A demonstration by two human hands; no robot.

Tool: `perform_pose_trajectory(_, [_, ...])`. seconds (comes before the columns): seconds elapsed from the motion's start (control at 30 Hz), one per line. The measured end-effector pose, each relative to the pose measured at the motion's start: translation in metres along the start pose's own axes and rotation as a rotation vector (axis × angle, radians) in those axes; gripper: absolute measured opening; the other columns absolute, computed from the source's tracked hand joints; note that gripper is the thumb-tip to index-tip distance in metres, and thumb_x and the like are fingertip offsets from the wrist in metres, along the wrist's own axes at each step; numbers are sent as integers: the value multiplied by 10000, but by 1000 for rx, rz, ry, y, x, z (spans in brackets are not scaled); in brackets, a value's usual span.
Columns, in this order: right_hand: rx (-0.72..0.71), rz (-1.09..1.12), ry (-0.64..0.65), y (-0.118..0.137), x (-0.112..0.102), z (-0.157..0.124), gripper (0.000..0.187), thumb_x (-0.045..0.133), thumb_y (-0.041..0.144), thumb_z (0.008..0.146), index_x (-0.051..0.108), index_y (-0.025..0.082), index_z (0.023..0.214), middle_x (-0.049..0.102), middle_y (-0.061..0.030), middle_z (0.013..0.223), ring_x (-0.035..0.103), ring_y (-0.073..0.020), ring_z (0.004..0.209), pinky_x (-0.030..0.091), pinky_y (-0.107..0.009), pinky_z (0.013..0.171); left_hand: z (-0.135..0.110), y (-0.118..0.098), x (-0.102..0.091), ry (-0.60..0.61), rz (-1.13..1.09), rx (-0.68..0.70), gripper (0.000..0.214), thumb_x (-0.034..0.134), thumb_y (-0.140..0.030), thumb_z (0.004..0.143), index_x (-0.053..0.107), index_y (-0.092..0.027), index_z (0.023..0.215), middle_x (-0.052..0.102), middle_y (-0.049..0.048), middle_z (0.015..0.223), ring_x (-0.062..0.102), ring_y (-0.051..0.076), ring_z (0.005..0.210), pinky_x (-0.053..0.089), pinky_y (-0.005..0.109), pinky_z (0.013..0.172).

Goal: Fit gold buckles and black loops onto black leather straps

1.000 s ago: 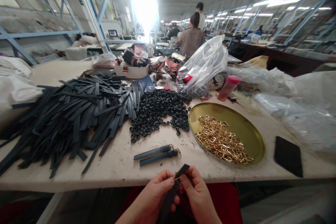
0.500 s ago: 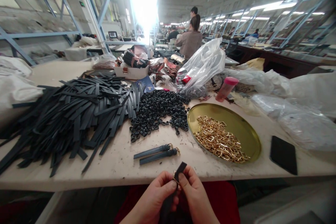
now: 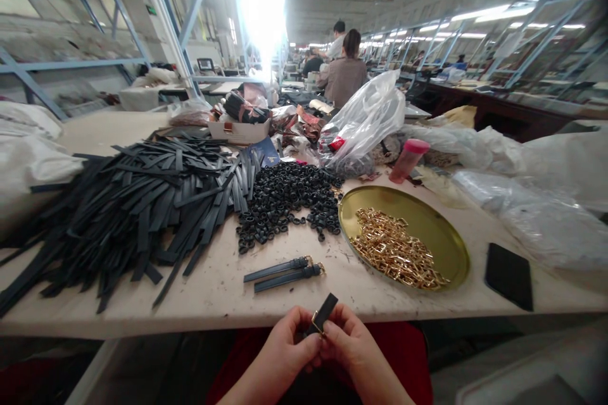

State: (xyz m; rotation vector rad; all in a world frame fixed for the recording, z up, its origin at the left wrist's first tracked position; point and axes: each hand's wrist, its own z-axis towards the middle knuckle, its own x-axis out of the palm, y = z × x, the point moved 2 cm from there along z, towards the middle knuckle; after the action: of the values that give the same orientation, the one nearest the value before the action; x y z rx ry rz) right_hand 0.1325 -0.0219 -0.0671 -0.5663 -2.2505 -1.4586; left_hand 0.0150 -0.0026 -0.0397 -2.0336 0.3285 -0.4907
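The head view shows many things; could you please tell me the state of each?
Held strap: in left hand and right hand, gold buckle against it
Two other straps: lying side by side
Black strips: heaped
Black loops: heaped, loose
Round tray: partly covered with buckles
Pink-lidded jar: lid on
Phone: flat, dark
Plastic bag: crumpled

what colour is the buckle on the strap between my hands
The buckle is gold-coloured, shown best in the current head view.

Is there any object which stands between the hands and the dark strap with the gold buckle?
Nothing visible does. The left hand and right hand grip the dark strap near the gold buckle; two buckled straps lie beyond, on the table.
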Motion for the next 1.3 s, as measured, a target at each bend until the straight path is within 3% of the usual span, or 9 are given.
perform_pose_trajectory(0.2, [-74, -99, -84, 2, -1, -11, 332, 757, 355, 576, 527, 159, 713, 577, 57, 548, 497, -59, 417, 364, -169, 412, -13, 2, 3, -39, 23, 44, 363, 517, -522, 739, 481, -161, 727, 607, 14, 639, 534, 98, 496, 368, 195, 460])
perform_pose_trajectory(0.43, [-13, 80, 30, -8, 4, -29, 278, 740, 212, 597, 542, 178, 789, 601, 51, 605, 555, -86, 468, 434, -227, 499, -30, 7, 10, -149, 195, 195, 293, 489, -456, 775, 471, -174, 698, 577, -18, 555, 519, 104, 450, 360, 196, 429])
perform_pose_trajectory(0.57, [-26, 116, 72, -11, 3, -32, 340, 771, 250, 569, 537, 174, 804, 605, 44, 618, 565, -86, 485, 435, -227, 512, -38, 5, 16, -186, 217, 227, 259, 498, -421, 770, 463, -183, 674, 576, -22, 541, 511, 104, 440, 362, 193, 419])
perform_pose_trajectory(0.73, [-171, -56, 112, -15, 6, -32, 350, 758, 341, 589, 526, 182, 798, 592, 40, 638, 551, -92, 504, 426, -202, 472, -42, 12, 17, -291, 177, 214, 243, 485, -402, 761, 439, -195, 643, 516, -58, 473, 457, 88, 385, 331, 178, 384])
perform_pose_trajectory(0.97, [-487, -371, -108, -12, 9, -48, 427, 664, 389, 680, 461, 205, 1008, 650, -35, 787, 619, -173, 575, 509, -278, 510, -47, 15, 18, -375, 189, 298, 244, 472, -396, 779, 454, -181, 664, 484, -57, 513, 448, 90, 425, 344, 192, 418])
perform_pose_trajectory(1.13, [-532, -353, -103, -9, 4, -49, 285, 645, 393, 699, 507, 205, 863, 647, -21, 691, 611, -174, 577, 496, -264, 516, -49, 10, 24, -409, 261, 353, 242, 455, -384, 803, 477, -170, 692, 490, -43, 537, 468, 107, 470, 363, 208, 452])
perform_pose_trajectory(1.3, [-477, -334, 53, -6, 3, -45, 184, 627, 359, 727, 561, 192, 767, 602, 4, 682, 564, -142, 568, 480, -241, 525, -47, 13, 26, -402, 269, 371, 234, 449, -378, 810, 485, -167, 712, 490, -39, 556, 480, 116, 496, 376, 215, 473])
